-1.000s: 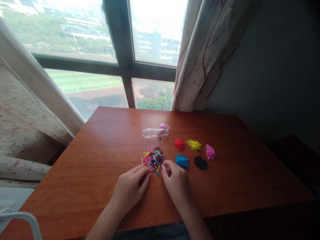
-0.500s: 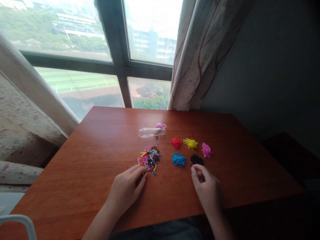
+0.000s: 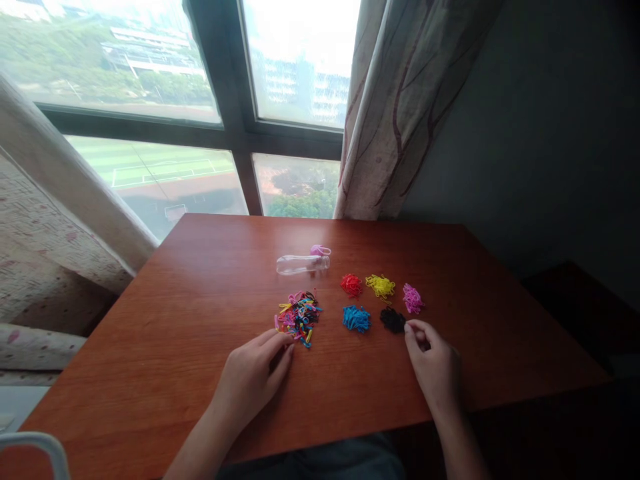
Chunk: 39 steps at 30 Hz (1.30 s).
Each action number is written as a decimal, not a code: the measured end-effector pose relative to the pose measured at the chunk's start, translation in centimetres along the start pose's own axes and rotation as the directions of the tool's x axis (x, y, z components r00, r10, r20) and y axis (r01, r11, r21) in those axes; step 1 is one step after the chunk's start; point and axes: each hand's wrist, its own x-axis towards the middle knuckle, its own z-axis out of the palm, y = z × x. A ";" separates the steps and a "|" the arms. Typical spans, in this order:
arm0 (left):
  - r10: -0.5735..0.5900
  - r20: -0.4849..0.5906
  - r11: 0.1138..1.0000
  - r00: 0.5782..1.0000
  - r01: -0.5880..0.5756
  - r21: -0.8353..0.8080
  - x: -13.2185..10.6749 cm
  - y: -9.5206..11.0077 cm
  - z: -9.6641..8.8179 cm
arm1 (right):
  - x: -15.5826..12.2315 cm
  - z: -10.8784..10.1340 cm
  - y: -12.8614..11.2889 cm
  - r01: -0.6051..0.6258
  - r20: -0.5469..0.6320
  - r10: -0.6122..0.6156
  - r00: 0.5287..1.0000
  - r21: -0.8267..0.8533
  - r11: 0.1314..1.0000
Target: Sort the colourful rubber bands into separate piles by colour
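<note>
My left hand rests at the near-left edge of a mixed pile of small coloured rubber bands. Its fingers are loosely bent and touch the pile, with the thumb slightly apart. Thumb and forefinger of my right hand are pinched together at the right side of a black heap of bands. Anything between those fingertips is too small to make out. Beside the black heap lies a blue heap. Behind them are a red heap, a yellow heap and a pink heap.
A clear plastic bottle lies on its side behind the piles, a pink cap with a loop next to it. The brown wooden table meets a window at the back. A white curved tube shows at lower left.
My right hand has shifted right, from the front of the black heap to its right side, uncovering the heap. My left hand stays by the mixed pile.
</note>
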 end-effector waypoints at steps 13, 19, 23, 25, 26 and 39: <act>-0.005 -0.024 1.000 1.000 0.005 0.004 -0.1 0.2 -0.1 | -3.3 2.0 -5.9 0.161 0.134 -0.199 0.971 0.251 0.955; -0.015 0.007 1.000 1.000 0.015 0.005 0.0 0.2 0.0 | -4.7 3.8 -9.4 0.316 0.309 -0.384 0.870 0.248 0.916; 0.005 -0.001 0.999 1.000 -0.005 0.033 0.0 0.2 0.1 | -4.4 3.9 -10.2 0.331 0.363 -0.392 0.845 0.221 0.918; 0.034 0.024 0.998 0.999 -0.036 0.049 0.0 0.3 0.0 | -4.3 3.9 -10.2 0.322 0.374 -0.386 0.844 0.222 0.920; 0.053 0.040 0.997 0.998 -0.055 0.054 0.0 0.3 0.0 | -4.3 3.9 -10.2 0.319 0.377 -0.384 0.843 0.224 0.921; 0.051 0.078 0.994 0.996 -0.058 0.095 0.6 0.6 0.3 | -4.4 3.8 -10.0 0.321 0.389 -0.390 0.834 0.233 0.918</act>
